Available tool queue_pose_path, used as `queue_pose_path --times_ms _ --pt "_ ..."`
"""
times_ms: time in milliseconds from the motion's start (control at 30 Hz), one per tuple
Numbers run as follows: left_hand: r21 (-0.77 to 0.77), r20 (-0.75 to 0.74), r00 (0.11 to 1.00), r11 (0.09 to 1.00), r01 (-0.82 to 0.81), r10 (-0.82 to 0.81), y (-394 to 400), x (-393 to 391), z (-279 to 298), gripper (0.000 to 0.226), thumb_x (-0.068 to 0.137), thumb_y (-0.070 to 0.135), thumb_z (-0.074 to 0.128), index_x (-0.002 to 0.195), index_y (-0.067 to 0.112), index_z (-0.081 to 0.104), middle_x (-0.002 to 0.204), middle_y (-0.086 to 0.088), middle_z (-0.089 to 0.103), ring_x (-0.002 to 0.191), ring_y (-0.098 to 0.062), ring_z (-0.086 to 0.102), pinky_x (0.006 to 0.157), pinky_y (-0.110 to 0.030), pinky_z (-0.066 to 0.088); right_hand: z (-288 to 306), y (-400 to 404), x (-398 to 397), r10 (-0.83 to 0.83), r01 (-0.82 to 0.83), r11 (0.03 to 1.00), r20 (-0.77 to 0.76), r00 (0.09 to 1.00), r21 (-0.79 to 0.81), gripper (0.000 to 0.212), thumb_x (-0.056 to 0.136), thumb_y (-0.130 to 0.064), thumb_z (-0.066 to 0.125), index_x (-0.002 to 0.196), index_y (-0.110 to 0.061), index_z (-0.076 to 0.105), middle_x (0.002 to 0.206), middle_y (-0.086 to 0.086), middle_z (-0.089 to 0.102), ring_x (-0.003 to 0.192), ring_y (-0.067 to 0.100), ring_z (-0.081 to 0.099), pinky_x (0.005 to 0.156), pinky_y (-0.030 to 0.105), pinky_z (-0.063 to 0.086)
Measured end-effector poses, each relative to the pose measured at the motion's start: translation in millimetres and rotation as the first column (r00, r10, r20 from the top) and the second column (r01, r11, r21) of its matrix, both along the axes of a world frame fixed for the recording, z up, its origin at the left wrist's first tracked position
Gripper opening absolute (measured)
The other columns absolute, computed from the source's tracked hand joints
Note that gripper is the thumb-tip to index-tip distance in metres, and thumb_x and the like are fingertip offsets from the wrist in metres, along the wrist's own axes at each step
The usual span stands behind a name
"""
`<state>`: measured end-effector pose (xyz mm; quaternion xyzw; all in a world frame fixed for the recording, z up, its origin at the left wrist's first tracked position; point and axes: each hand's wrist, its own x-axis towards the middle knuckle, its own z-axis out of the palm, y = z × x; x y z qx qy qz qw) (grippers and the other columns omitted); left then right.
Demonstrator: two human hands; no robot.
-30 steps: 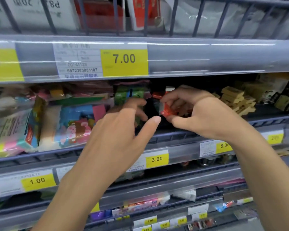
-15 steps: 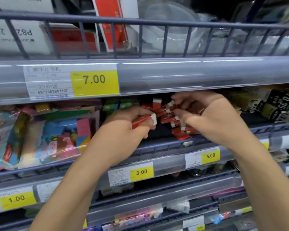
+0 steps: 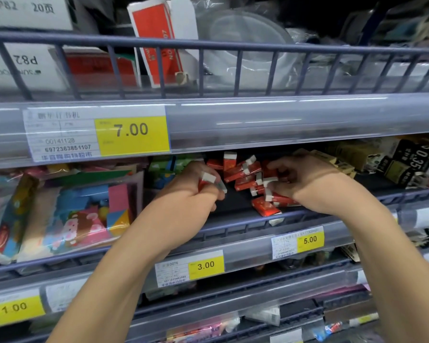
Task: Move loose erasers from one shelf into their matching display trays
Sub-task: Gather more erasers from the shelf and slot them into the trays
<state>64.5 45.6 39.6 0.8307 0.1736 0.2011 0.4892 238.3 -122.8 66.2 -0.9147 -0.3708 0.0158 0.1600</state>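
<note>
A heap of red-sleeved erasers (image 3: 245,174) with white ends lies on the dark middle shelf (image 3: 233,224) between my hands. My left hand (image 3: 193,191) grips one or two of these red erasers (image 3: 207,179), white end up, at the heap's left side. My right hand (image 3: 305,184) is curled into the heap's right side, its fingers round several erasers (image 3: 273,194). One red eraser (image 3: 265,206) lies loose near the shelf's front rail. No display tray shows in this view.
Colourful packets (image 3: 67,209) fill the shelf left of the heap. Tan eraser boxes (image 3: 332,162) and black-and-white boxes (image 3: 416,162) sit to the right. A wire rail (image 3: 208,68) fronts the shelf above. Price strips (image 3: 206,266) run along each shelf edge.
My left hand has closed tighter on its red eraser and lifted slightly. My right hand has dug lower into the heap. The view has shifted downward a little.
</note>
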Motion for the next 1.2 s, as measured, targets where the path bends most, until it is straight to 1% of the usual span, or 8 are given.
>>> queue_pose_path --times_ms 167,267,333,400,733,900,1100,1200 --pt "-0.026 0.045 0.998 0.999 -0.037 0.038 0 2 -3 0.020 0.081 0.042 0.045 0.087 0.058 0.056 0.071 0.022 0.069 0.056 0.000 0.060 0.069 -0.033 0.049 1 2 -2 -0.028 0.030 1.000 0.204 0.979 -0.008 0.042 0.100 -0.051 0.043 0.132 -0.029 0.060 0.128 0.008 0.062 0.116 0.032 0.057 0.093 0.033 0.046" --pt "0.007 0.043 0.996 0.997 -0.074 0.073 1 -1 -3 0.017 0.076 0.059 0.051 0.093 0.059 0.051 0.073 0.028 0.067 0.064 -0.005 0.061 0.072 -0.035 0.053 -1 -3 -9 -0.092 -0.009 0.956 0.327 0.941 0.294 0.038 0.101 -0.045 0.044 0.110 -0.020 0.071 0.085 0.006 0.070 0.093 0.032 0.064 0.070 0.027 0.040" --pt "0.073 0.035 0.997 0.994 -0.077 0.074 0 -5 0 0.034 0.070 0.072 0.055 0.099 0.057 0.044 0.085 0.034 0.063 0.071 0.003 0.062 0.063 -0.021 0.051 -2 -5 -20 0.019 -0.075 0.796 0.099 0.995 0.600 0.025 0.095 -0.046 0.058 0.085 -0.030 0.074 0.064 -0.011 0.066 0.067 0.011 0.064 0.058 0.017 0.040" --pt "0.133 0.042 0.995 0.987 -0.092 0.087 -3 -8 2 0.040 0.074 0.072 0.063 0.101 0.051 0.041 0.091 0.032 0.060 0.075 0.014 0.058 0.059 -0.008 0.045 -2 0 -34 0.208 -0.051 0.706 -0.138 0.968 0.706 0.027 0.089 -0.051 0.065 0.076 -0.029 0.074 0.063 -0.010 0.068 0.054 0.003 0.057 0.053 0.013 0.039" --pt "0.254 0.093 0.994 0.964 -0.081 0.059 -9 -7 -3 0.030 0.094 0.049 0.061 0.101 0.050 0.032 0.103 0.018 0.058 0.092 0.005 0.058 0.072 -0.002 0.041 -14 44 -68 0.385 0.004 0.691 -0.372 0.845 0.723 0.035 0.086 -0.047 0.069 0.062 -0.021 0.069 0.052 -0.005 0.059 0.047 0.006 0.050 0.054 0.025 0.043" --pt "0.233 0.092 0.995 0.971 -0.048 0.027 -5 -13 1 0.020 0.096 0.046 0.063 0.098 0.045 0.043 0.089 0.024 0.060 0.085 0.023 0.054 0.069 0.003 0.037 -9 37 -63 0.451 -0.045 0.726 -0.426 0.784 0.686 0.033 0.090 -0.046 0.066 0.071 -0.022 0.076 0.065 0.005 0.067 0.049 0.011 0.050 0.055 0.020 0.043" --pt "0.136 0.110 0.993 0.988 -0.068 0.053 2 -11 0 0.035 0.078 0.030 0.078 0.094 0.050 0.054 0.086 0.037 0.062 0.067 0.010 0.058 0.051 -0.005 0.042 8 1 -29 0.204 -0.039 0.811 -0.220 0.954 0.584 0.009 0.089 -0.034 0.069 0.089 -0.039 0.076 0.080 -0.024 0.073 0.069 -0.007 0.065 0.070 0.013 0.047" --pt "0.129 0.112 0.990 0.987 -0.095 0.081 4 -9 0 0.035 0.070 0.032 0.080 0.088 0.050 0.056 0.080 0.031 0.064 0.056 0.007 0.055 0.045 -0.007 0.039 14 -17 -17 0.141 -0.091 0.941 -0.131 0.981 0.326 0.012 0.091 -0.032 0.070 0.092 -0.044 0.070 0.054 -0.034 0.059 0.052 -0.017 0.055 0.050 0.001 0.038"
